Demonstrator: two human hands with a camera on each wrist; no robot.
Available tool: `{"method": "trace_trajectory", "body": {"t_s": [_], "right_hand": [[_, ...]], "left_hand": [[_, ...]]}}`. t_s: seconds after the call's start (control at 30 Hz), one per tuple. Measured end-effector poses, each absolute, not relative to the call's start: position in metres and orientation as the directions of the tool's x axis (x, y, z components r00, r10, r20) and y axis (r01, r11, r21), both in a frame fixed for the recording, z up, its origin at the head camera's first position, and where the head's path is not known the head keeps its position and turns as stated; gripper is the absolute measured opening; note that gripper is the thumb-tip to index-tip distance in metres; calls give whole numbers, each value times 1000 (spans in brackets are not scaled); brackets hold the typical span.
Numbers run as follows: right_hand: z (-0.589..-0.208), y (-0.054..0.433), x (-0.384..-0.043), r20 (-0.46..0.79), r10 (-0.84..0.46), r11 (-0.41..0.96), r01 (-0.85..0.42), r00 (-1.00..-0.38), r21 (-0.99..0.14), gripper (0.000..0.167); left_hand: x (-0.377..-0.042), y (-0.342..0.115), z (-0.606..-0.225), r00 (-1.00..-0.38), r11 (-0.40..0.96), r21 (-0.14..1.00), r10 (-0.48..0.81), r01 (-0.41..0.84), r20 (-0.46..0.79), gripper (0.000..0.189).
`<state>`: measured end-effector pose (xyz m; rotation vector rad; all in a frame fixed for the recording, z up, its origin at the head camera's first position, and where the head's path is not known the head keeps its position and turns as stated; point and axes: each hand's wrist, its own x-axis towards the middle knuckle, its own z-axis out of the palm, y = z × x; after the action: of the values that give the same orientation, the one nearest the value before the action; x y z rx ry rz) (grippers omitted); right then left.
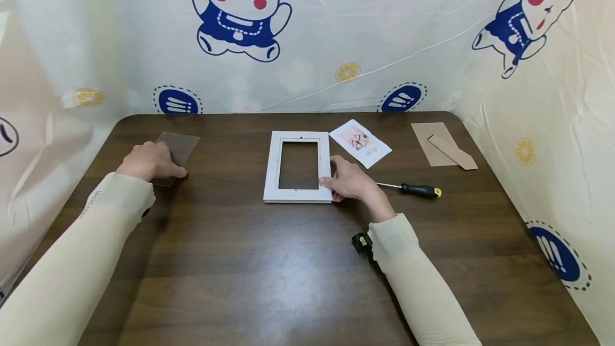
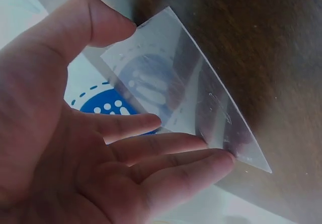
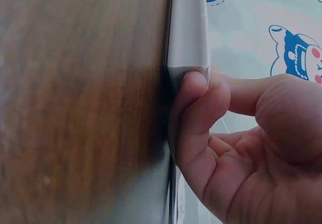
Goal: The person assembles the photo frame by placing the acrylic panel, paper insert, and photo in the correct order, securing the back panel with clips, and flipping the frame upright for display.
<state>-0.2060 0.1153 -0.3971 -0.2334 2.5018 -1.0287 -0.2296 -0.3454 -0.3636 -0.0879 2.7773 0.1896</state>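
Note:
My left hand (image 1: 149, 162) is at the left of the table, holding a clear rectangular sheet (image 1: 181, 146) by its edges. In the left wrist view the thumb touches one edge of the clear sheet (image 2: 161, 83), and the fingertips meet the opposite edge. A white picture frame (image 1: 298, 195) with an open middle lies near the table's centre. My right hand (image 1: 353, 178) grips its lower right side, thumb on top and fingers against the outer edge. The right wrist view shows the white frame (image 3: 188, 27) low over the table, its corner between thumb and fingers.
A card with a pink flower print (image 1: 360, 143) lies right of the frame. Behind the right hand is a screwdriver (image 1: 420, 190) with a black and yellow handle. Farther right, a brown backing board (image 1: 432, 143) has a brown strip (image 1: 454, 152) across it. A patterned curtain (image 1: 307, 25) surrounds the table.

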Motion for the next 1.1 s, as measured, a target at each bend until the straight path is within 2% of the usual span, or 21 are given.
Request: {"method": "trace_trajectory", "body": {"t_s": [0.33,0.5,0.6,0.9,1.1], "right_hand": [[-398,116,-206,-315,-310,710,1,-897,-704,72],[-397,116,-206,-316,-312,711,1,-896,-703,72],[-397,116,-206,-315,-312,711,-1,-896,-703,72],[-398,115,-207,-316,-320,703,-1,-893,-711,72],[-398,116,-207,-325,-315,713,4,-892,-701,74]], "left_hand": [[-231,-342,-367,-943,994,95,-22,-57,-333,75],[-230,-346,-365,-959,995,95,-3,-31,-283,62],[-229,-348,-362,-961,993,107,-11,-42,-275,61],[-222,-352,-356,-925,979,171,-42,-114,-378,84],[-218,-351,-358,-898,958,175,-138,-228,-417,124]]}}
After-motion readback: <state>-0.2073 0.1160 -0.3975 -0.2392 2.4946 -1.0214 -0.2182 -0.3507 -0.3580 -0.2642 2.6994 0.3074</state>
